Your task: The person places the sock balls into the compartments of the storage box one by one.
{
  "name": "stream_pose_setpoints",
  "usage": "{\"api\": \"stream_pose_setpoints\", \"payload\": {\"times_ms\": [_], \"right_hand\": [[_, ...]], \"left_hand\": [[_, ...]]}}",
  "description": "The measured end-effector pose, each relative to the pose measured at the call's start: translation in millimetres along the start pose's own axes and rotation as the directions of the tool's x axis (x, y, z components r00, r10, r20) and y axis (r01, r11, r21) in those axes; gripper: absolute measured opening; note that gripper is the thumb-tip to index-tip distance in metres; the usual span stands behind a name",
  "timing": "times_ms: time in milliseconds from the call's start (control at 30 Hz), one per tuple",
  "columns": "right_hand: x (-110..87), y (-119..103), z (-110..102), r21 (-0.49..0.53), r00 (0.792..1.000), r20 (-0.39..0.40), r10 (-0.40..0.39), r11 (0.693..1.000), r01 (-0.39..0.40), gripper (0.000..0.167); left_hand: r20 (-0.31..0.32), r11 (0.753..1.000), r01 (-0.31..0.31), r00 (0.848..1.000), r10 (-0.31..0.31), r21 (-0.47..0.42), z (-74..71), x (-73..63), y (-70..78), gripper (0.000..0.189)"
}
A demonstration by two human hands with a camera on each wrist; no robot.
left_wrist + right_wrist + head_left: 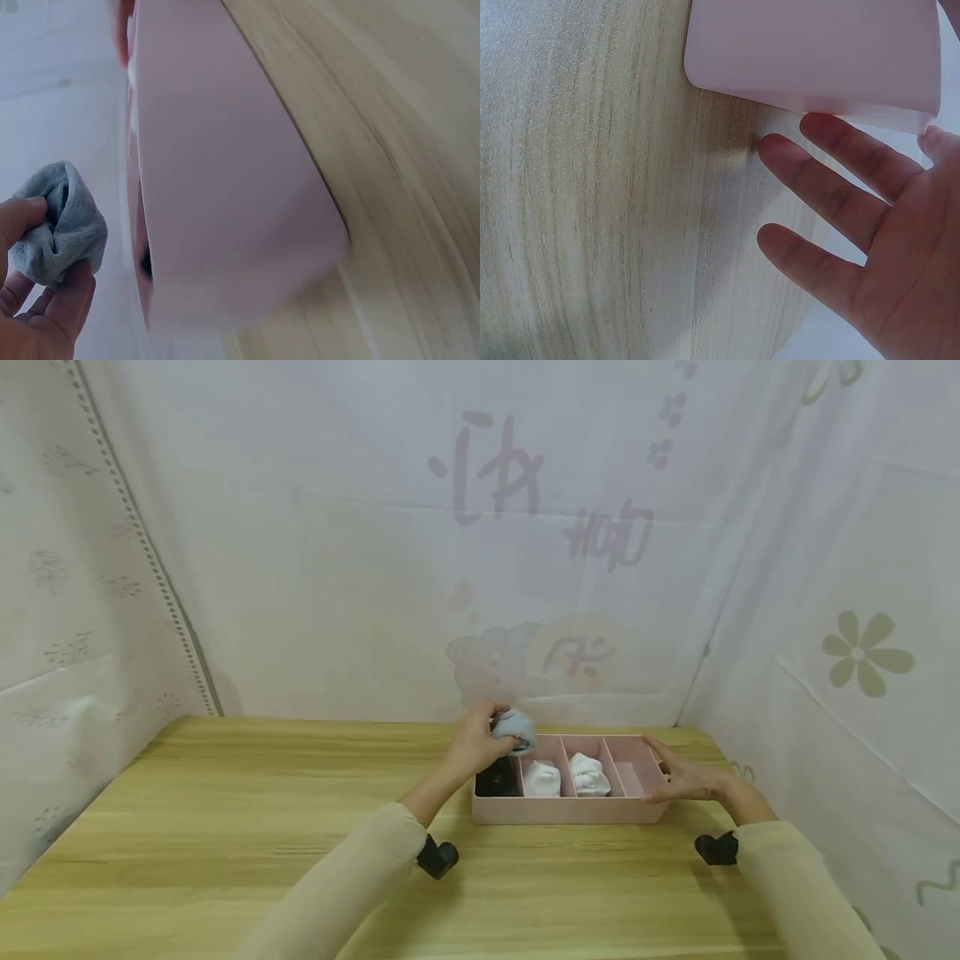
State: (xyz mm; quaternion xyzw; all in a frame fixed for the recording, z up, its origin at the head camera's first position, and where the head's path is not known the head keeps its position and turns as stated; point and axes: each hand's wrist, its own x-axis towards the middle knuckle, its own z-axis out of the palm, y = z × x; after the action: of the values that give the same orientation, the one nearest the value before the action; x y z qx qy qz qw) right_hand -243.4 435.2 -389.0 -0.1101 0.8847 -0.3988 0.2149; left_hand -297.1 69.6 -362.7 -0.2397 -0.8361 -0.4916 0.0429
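My left hand (477,743) pinches a grey-blue rolled sock (514,731) between thumb and fingers, above the left end of a pink divided box (570,811). The left wrist view shows the same folded, soft sock (61,225) beside the box's wall. A black bundle (497,779) lies in the leftmost compartment. White rolled socks, one (542,779) and another (589,774), sit in the two middle compartments. The rightmost compartment holds nothing visible. At the box's right end, my right hand (686,777) touches the wall, its fingers spread and mostly straight in the right wrist view.
The box stands on a wood-grain table (262,827) near its back edge. Behind and at the sides hang pale printed cloths (360,593). A black device (438,857) is at the left wrist, and another black device (717,849) at the right wrist.
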Motion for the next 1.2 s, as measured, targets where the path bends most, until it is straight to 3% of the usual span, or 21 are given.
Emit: {"api": "stream_pose_setpoints", "payload": {"times_ms": [267, 667, 1200], "right_hand": [[-0.1, -3.9, -2.3, -0.007, 1.000, -0.002, 0.009, 1.000, -0.009, 0.119], [0.8, -3.9, -1.1, 0.051, 1.000, 0.010, 0.019, 0.998, -0.020, 0.117], [-2.0, -1.0, 1.2, 0.088, 0.999, 0.029, 0.013, 0.996, -0.016, 0.115]], "left_hand": [[0.079, 0.999, 0.014, 0.997, -0.011, -0.039, 36.4, 7.0, 26.7, 0.048], [0.087, 0.997, -0.026, 0.996, 0.033, -0.075, 83.4, 14.9, 46.6, 0.040], [-0.006, 0.999, -0.024, 1.000, 0.024, -0.021, 123.7, 13.7, 57.7, 0.021]]}}
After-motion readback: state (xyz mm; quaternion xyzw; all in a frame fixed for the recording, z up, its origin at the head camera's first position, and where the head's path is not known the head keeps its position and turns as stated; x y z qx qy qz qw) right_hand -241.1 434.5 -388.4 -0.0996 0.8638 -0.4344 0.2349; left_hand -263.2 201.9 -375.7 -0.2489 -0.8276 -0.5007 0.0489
